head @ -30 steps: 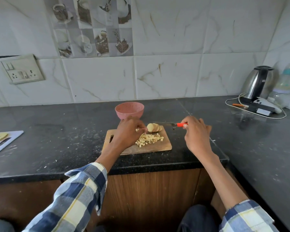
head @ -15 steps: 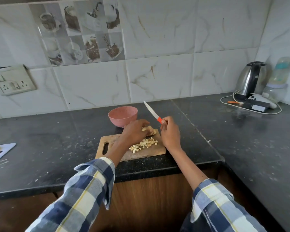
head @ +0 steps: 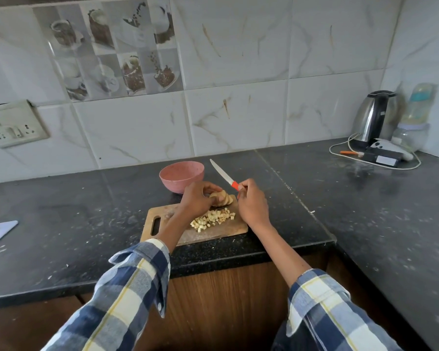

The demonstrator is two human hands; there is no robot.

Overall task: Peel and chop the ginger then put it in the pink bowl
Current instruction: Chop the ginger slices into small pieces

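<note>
Wooden cutting board (head: pixel 162 219) sits at the front edge of the black tabletop (head: pixel 61 224), and both your forearms reach over it in checked sleeves. L forearm runs up from lower left, wrist bent so your left hand (head: pixel 197 198) sits knuckles-up at the board's far side. R forearm comes in from lower right; your right hand (head: pixel 251 203) is raised at the board's far right corner, back of hand toward you.

Hard to see: L hand's palm and fingertips are turned away, so exact contact w/ the ginger slices (head: pixel 222 198) is partly hidden. The knife (head: pixel 223 174) handle is mostly inside your R fist; only a short orange bit shows.

L hand: fingers curled round the stack of peeled slices, holding them on the board. R hand: closed on the knife handle, blade pointing up and away to the left, its tip clear of the board and just right of the pink bowl (head: pixel 181 176).

Chopped ginger (head: pixel 212 219) lies in a loose pile mid-board, between your two hands, nearer you than the slices. Pink bowl stands on the tabletop just behind the board; can't make out anything inside it. Steel kettle (head: pixel 373 115) w/ cord at far right corner.
</note>
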